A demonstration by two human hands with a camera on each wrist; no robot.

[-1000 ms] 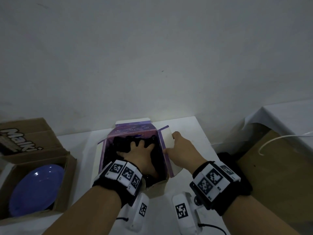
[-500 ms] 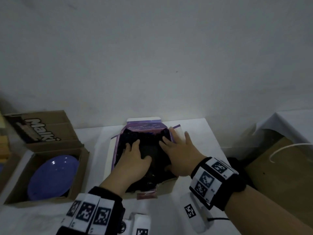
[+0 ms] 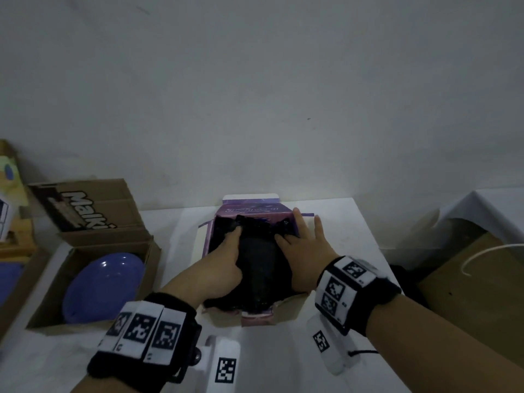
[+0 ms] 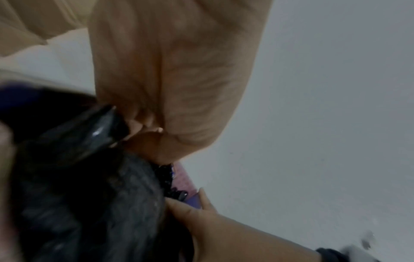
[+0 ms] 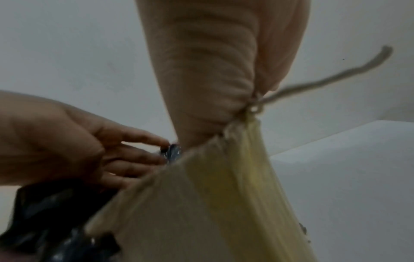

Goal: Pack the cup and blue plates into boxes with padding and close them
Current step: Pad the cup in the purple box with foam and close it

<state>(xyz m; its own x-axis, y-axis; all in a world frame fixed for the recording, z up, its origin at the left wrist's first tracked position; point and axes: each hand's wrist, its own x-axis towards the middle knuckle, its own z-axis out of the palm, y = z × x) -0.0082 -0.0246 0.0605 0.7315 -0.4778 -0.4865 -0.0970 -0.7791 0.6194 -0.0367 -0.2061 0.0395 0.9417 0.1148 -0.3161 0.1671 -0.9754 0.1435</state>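
Note:
An open purple box (image 3: 255,216) stands mid-table, stuffed with black crinkly padding (image 3: 258,265). My left hand (image 3: 226,251) lies on the padding's left part with straight fingers reaching along the box's left wall. My right hand (image 3: 300,248) lies flat and spread over the padding's right edge and the right flap. The wrist views show the left palm (image 4: 170,79) on the padding (image 4: 78,195) and the right palm (image 5: 212,70) against the pale flap (image 5: 212,195). A blue plate (image 3: 105,285) sits in an open cardboard box (image 3: 51,285) at left. No cup shows.
The cardboard box's printed flap (image 3: 93,211) stands up behind the plate. A brown bag with a white cord (image 3: 467,293) sits right of the table's edge, below another white-covered surface (image 3: 496,205). The wall is close behind the purple box.
My right hand let go of the right flap and now lies flat across the box's right side. My left hand slid from the padding's middle to its left. The view shifted.

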